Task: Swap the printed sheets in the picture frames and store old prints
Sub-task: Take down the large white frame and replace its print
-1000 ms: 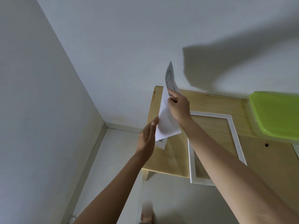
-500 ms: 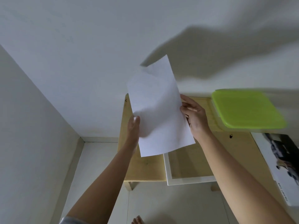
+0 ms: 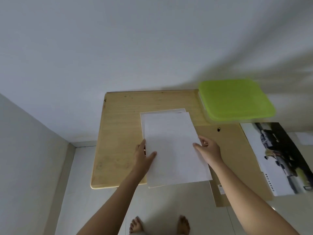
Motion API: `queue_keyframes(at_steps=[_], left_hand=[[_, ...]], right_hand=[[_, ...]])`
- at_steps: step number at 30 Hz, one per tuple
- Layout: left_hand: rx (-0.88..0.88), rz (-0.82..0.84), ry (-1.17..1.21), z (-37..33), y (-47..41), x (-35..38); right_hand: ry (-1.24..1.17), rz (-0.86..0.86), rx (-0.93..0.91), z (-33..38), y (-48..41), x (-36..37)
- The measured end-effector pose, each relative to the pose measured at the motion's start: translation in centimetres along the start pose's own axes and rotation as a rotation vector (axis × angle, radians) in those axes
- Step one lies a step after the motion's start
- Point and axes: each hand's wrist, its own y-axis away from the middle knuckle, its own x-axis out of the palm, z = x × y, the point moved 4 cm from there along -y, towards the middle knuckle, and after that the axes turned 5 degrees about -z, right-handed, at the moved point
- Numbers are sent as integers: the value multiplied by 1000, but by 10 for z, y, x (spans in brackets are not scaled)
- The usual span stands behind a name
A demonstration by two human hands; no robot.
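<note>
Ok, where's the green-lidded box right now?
In the head view, the green-lidded box sits far right on the table, by the wall, just beyond the car print.

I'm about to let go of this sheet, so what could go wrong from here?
The sheet, held by the left hand and right hand, lies crooked over the frame, so it could seat skewed. Both overhang the front edge of the table; pressing there might tip them off.
</note>
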Motion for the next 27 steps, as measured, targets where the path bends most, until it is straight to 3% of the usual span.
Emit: queue_keyframes(at_steps=[8, 12, 17, 27], left_hand=[[-26, -158, -155, 5, 23, 23], [-39, -268, -229, 10, 25, 23], [-79, -283, -185, 17, 25, 23], [-30, -317, -179, 17, 7, 5]], right_hand=[[326, 133, -75, -22, -19, 1], [628, 97, -330, -16, -16, 8], [665, 361, -591, -18, 7, 48], [747, 352, -559, -14, 11, 80]])
